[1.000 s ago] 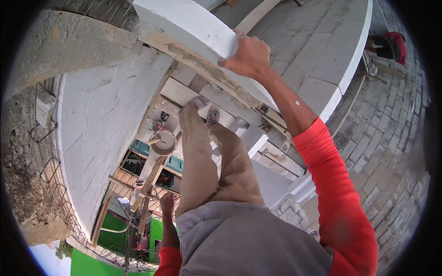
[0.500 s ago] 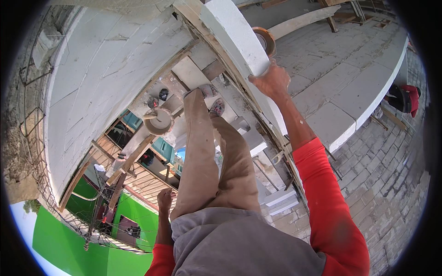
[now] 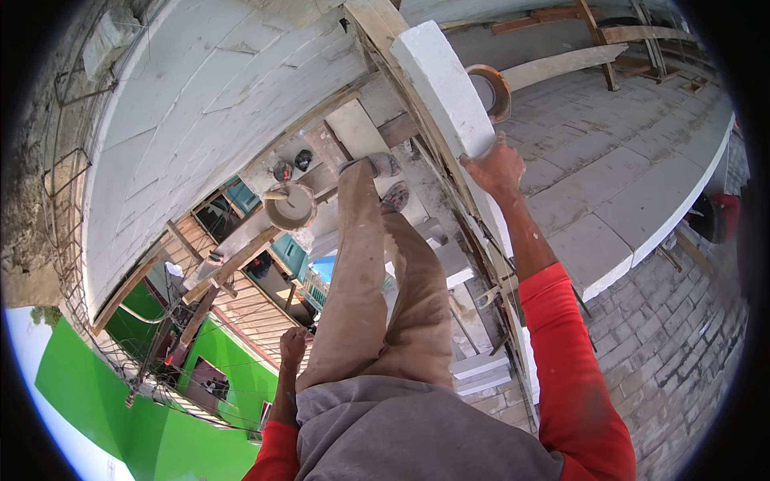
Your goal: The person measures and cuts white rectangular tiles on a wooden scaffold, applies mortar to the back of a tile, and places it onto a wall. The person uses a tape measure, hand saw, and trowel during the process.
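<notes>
My right hand (image 3: pixel 495 170) is closed over the near end of a long white block (image 3: pixel 445 88) that lies along the top of a narrow wall, its fingers curled on the edge. Just beyond that hand, an orange-brown bucket (image 3: pixel 502 94) stands against the block's far side. My left hand (image 3: pixel 295 345) hangs beside my left thigh, curled into a fist, with nothing visible in it. In front of my feet, to the left, is a round bucket (image 3: pixel 290 226) of grey mortar with a handled tool (image 3: pixel 275 195) resting across its rim.
I stand on scaffold planks (image 3: pixel 353 128) high up, with gaps showing lower levels. A white block wall (image 3: pixel 184 136) rises at left. Timber beams (image 3: pixel 233 264) cross below it. Paving (image 3: pixel 658 329) lies far down at right, where a person in red (image 3: pixel 726 216) is.
My view has shifted, so the block, the buckets and the planks sit farther right in the picture. My right hand stays on the block; my left still hangs closed.
</notes>
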`<action>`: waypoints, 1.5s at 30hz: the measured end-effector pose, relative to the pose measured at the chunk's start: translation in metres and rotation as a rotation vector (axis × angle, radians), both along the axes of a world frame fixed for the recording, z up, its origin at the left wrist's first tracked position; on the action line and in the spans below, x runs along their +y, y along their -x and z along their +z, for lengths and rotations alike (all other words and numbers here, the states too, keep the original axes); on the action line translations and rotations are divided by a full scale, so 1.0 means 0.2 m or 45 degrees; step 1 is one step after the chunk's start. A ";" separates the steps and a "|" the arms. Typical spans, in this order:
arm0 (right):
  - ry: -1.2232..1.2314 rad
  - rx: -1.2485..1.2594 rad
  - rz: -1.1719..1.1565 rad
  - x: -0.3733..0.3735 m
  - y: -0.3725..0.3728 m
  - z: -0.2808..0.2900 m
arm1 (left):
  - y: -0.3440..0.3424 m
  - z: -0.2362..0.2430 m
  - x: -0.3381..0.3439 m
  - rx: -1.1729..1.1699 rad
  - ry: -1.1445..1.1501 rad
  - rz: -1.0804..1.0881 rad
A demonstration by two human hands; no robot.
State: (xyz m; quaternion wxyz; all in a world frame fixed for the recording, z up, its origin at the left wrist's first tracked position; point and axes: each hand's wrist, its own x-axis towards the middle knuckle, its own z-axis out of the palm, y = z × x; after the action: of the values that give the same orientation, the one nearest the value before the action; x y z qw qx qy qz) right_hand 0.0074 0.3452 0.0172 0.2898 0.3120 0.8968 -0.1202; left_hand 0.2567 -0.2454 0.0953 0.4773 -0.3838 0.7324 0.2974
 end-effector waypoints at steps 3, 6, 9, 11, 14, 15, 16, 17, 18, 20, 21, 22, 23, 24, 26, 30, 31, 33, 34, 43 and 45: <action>0.015 -0.006 -0.006 -0.02 0.02 -0.01 | 0.01 -0.02 0.01 -0.003 0.011 -0.136; 0.013 -0.004 0.018 -0.03 0.02 -0.03 | -0.04 -0.03 0.00 0.047 0.022 -0.199; 0.001 -0.005 0.017 -0.04 0.04 -0.04 | -0.08 -0.05 0.02 0.095 0.024 -0.158; -0.009 0.004 0.000 -0.05 0.06 -0.02 | -0.10 -0.06 0.02 0.085 0.016 -0.141; 0.032 0.060 0.019 -0.06 0.11 -0.01 | -0.08 -0.07 0.01 0.070 -0.036 -0.220; 0.030 0.053 0.020 -0.06 0.12 -0.02 | -0.07 -0.07 0.02 0.077 -0.054 -0.192; 0.028 0.047 0.019 -0.05 0.14 -0.02 | -0.07 -0.08 0.02 0.084 -0.070 -0.165; 0.028 0.041 0.019 -0.05 0.14 -0.03 | -0.07 -0.08 0.02 0.091 -0.086 -0.139; 0.019 0.042 0.028 -0.05 0.14 -0.03 | -0.06 -0.08 0.02 0.082 -0.065 -0.135; -0.005 0.044 0.050 -0.06 0.13 -0.02 | -0.02 -0.06 0.08 0.066 -0.031 -0.124; -0.002 0.053 0.046 -0.06 0.13 -0.02 | 0.01 -0.05 0.11 0.057 -0.021 -0.075; -0.002 0.052 0.039 -0.06 0.12 -0.03 | 0.04 -0.03 0.14 0.038 -0.014 -0.028; -0.003 0.051 0.032 -0.06 0.11 -0.03 | 0.06 -0.02 0.16 0.018 -0.008 0.018; 0.001 0.040 0.032 -0.06 0.09 -0.03 | 0.04 -0.02 0.15 0.018 -0.012 -0.037; 0.011 0.027 0.035 -0.04 0.10 -0.05 | 0.03 -0.03 0.14 0.027 -0.020 -0.143; 0.013 0.060 0.026 -0.01 0.10 -0.08 | -0.13 -0.17 -0.02 -0.029 -0.095 -0.207; 0.018 0.052 0.020 -0.01 0.12 -0.07 | -0.11 -0.19 -0.03 -0.034 -0.183 -0.233; 0.026 0.034 0.023 -0.03 0.12 -0.05 | -0.10 -0.19 -0.04 0.080 -0.137 -0.449; 0.024 0.030 0.032 -0.04 0.12 -0.03 | -0.08 -0.19 -0.03 0.146 -0.118 -0.556; 0.077 0.067 0.012 0.01 0.09 -0.07 | 0.14 -0.13 0.05 -0.179 0.047 -0.425; 0.092 0.084 -0.025 0.02 0.06 -0.06 | 0.15 -0.16 -0.03 -0.065 -0.036 -0.745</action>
State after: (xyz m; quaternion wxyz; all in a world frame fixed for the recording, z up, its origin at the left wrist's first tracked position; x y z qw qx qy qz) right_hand -0.0036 0.3487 0.0052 0.2701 0.3061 0.8977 -0.1657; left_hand 0.2264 -0.2509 0.0627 0.5663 -0.1569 0.7956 0.1474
